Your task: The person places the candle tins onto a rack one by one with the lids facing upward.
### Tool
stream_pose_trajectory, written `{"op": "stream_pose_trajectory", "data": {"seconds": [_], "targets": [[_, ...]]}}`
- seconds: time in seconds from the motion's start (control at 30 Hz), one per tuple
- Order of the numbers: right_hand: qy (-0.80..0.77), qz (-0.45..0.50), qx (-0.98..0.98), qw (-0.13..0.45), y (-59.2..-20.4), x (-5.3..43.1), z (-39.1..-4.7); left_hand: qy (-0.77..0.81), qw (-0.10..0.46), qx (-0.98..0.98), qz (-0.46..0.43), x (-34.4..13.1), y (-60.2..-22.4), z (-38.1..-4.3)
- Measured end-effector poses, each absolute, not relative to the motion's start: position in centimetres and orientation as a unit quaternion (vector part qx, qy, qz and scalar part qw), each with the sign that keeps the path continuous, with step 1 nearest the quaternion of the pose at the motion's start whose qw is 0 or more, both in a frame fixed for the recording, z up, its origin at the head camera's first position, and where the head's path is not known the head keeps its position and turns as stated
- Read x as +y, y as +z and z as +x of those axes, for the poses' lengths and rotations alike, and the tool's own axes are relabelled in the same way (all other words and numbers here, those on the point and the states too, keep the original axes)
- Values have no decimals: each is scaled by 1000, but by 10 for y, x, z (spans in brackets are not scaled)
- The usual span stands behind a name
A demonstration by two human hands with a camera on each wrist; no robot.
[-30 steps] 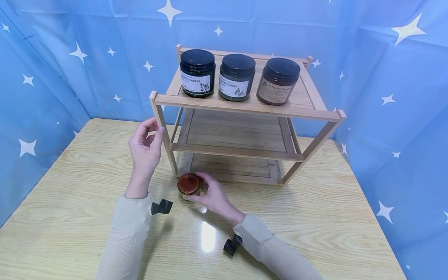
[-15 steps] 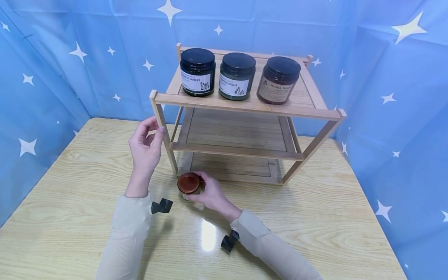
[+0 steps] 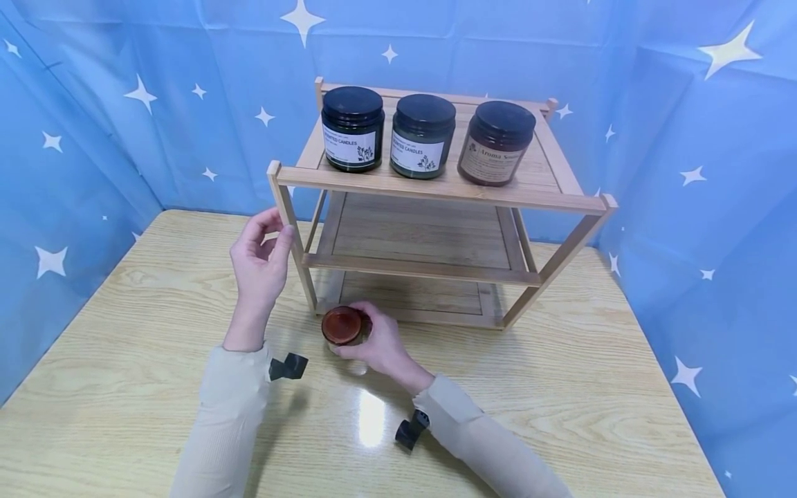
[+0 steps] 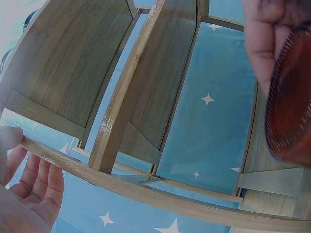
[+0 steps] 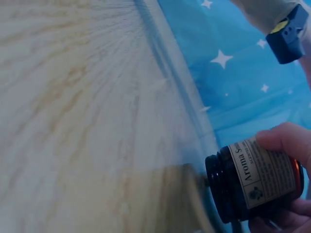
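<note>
My right hand [image 3: 380, 346] grips an amber glass candle jar [image 3: 342, 326] low in front of the rack's left leg. The jar is upside down: its reddish glass base faces up in the head view, and its black lid [image 5: 222, 187] points toward the table in the right wrist view. Thumb and fingers sit on either side of its "Aroma" label [image 5: 260, 170]. On the wooden shelf rack [image 3: 423, 268], my left hand [image 3: 261, 259] holds the left front post, thumb on the near side and fingers behind it. The jar's ridged base [image 4: 294, 97] looms close in the left wrist view.
On the rack's top tier stand two dark green candle jars, one at left [image 3: 352, 130] and one mid-row [image 3: 423, 137], plus an amber jar [image 3: 496, 144] at right. Two lower tiers lie beneath. A blue star-patterned curtain [image 3: 205, 104] surrounds the wooden table [image 3: 560, 387].
The candle jar in my right hand has shifted slightly right and tipped a little. My left hand stays on the post, and the rack has not moved.
</note>
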State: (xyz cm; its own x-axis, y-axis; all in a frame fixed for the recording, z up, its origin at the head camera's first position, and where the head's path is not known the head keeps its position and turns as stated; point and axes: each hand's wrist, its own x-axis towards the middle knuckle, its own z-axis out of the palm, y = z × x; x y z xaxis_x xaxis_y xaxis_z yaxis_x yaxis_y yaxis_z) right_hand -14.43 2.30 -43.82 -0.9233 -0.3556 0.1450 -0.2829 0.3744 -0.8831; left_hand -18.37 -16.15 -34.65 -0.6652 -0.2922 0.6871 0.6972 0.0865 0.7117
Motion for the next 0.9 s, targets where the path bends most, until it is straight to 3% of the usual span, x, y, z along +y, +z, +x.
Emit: {"op": "stream_pose_trajectory", "data": {"seconds": [0.3, 0.9], "targets": [[-520, -205, 829, -4, -431, 39, -139, -656, 375, -636, -158, -161, -346, -183], [-528, -209, 823, -26, -414, 78, -127, -656, 375, -637, -154, -161, -346, -182]]}}
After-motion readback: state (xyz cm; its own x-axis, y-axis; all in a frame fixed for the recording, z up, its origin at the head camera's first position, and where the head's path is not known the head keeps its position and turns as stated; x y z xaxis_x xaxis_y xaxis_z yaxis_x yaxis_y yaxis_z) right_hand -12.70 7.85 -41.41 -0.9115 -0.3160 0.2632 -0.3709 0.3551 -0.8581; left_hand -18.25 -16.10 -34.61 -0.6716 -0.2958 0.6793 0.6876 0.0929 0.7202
